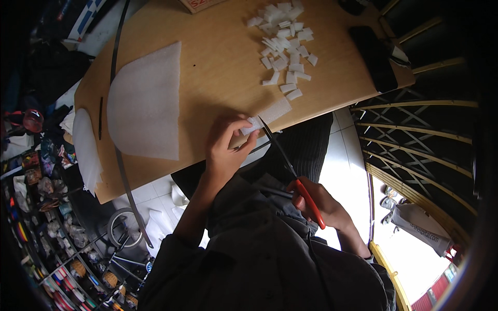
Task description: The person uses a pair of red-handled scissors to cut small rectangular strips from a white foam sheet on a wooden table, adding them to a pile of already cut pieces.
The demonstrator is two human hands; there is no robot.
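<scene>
My left hand (226, 142) pinches one end of a short white foam strip (276, 112) between thumb and fingers at the table's near edge. In my right hand (320, 201) is a pair of scissors (309, 203) with red-orange handles and dark blades. The blades are parted, and their tips reach the strip close to my left fingertips. Beyond the strip lies a loose heap of small white foam pieces (282, 45), cut into rough rectangles. A large white foam sheet (148, 103) with a curved left side rests flat to the left.
The brown table (218, 67) has a black flat object (373, 59) near its right corner. A long dark band (123, 173) crosses the left side, beside another foam piece (85, 150). A folding metal gate (415, 129) stands right; cluttered shelves (67, 264) fill the lower left.
</scene>
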